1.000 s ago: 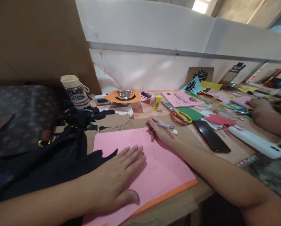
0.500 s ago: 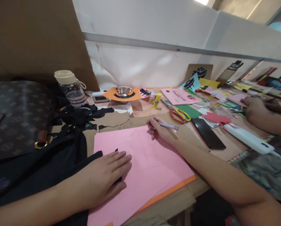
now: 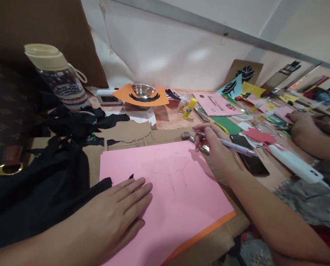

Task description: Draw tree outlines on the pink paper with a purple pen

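My left hand (image 3: 120,212) lies flat on a sheet of pink paper (image 3: 165,210), fingers stretched out, with bits of black cloth under and beside it. Faint pencil lines of a drawing show on the upper half of the sheet. An orange sheet (image 3: 203,236) sticks out from beneath its lower right edge. My right hand (image 3: 213,142) is closed on a slim purple pen (image 3: 237,146), past the paper's upper right corner, its tip pointing left. Next to that hand lies a utility knife (image 3: 191,138), partly covered by the fingers.
Behind the paper stand a glue stick (image 3: 190,108), a small glue bottle (image 3: 182,102) and a steel bowl (image 3: 143,91) with orange paper. A bottle (image 3: 61,79) and black cloth (image 3: 62,177) are at left. A phone (image 3: 252,159), a white glue gun (image 3: 295,164) and another person's hand (image 3: 303,127) are at right.
My right hand has moved right with the pen, off the drawing toward the paper's upper right corner. The utility knife is now visible. My left hand stays flat on the paper; the view has shifted.
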`<action>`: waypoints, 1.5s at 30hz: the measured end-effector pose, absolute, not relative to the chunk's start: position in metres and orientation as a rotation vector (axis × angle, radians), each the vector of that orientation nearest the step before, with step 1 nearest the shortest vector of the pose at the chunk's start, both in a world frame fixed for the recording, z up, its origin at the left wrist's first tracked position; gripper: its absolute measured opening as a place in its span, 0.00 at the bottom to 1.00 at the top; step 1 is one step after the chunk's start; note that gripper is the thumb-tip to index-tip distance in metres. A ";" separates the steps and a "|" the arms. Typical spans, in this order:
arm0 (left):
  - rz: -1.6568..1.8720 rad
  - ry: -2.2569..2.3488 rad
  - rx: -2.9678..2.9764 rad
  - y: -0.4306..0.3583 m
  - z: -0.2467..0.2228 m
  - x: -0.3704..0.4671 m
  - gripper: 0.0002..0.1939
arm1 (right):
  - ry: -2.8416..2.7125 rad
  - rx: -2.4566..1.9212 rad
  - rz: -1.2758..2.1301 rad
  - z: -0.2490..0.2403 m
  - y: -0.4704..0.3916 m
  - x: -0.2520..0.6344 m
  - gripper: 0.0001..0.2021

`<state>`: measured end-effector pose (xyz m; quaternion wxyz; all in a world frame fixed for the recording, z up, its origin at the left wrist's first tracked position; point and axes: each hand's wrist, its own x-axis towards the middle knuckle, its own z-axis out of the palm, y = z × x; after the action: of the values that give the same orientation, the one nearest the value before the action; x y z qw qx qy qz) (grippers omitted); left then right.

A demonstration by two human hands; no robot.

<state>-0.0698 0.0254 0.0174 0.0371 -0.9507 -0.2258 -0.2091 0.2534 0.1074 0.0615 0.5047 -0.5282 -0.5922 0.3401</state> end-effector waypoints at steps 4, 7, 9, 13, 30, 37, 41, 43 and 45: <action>-0.616 -0.650 -2.871 0.026 0.021 -0.070 0.20 | -1.379 -1.264 0.864 0.062 0.108 0.253 0.08; -0.624 -0.654 -2.853 0.027 0.022 -0.071 0.19 | -1.363 -1.241 0.875 0.059 0.109 0.255 0.03; -0.610 -0.684 -2.846 0.028 0.021 -0.071 0.19 | -1.384 -1.248 0.858 0.056 0.110 0.258 0.06; -0.576 -0.715 -2.817 0.025 0.020 -0.070 0.21 | -1.395 -1.327 0.787 0.054 0.105 0.256 0.10; -0.601 -0.731 -2.828 0.022 0.018 -0.062 0.21 | -1.514 -1.376 1.243 0.068 0.055 0.193 0.14; -0.613 -0.789 -2.785 0.015 0.020 -0.061 0.26 | -1.495 -1.481 1.264 0.035 0.057 0.178 0.18; -0.626 -0.809 -2.769 0.014 0.017 -0.060 0.29 | -1.508 -1.518 1.254 0.026 0.056 0.179 0.18; -0.594 -0.793 -2.784 0.012 0.013 -0.062 0.30 | -1.503 -1.525 1.251 0.025 0.055 0.180 0.19; -0.550 -0.769 -2.805 0.009 0.009 -0.064 0.29 | -1.499 -1.524 1.250 0.024 0.054 0.180 0.20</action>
<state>-0.0637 0.0092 0.0092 0.0907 -0.9437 -0.2586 -0.1850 0.1798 0.0540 0.0241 0.3266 -0.5816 -0.5721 0.4773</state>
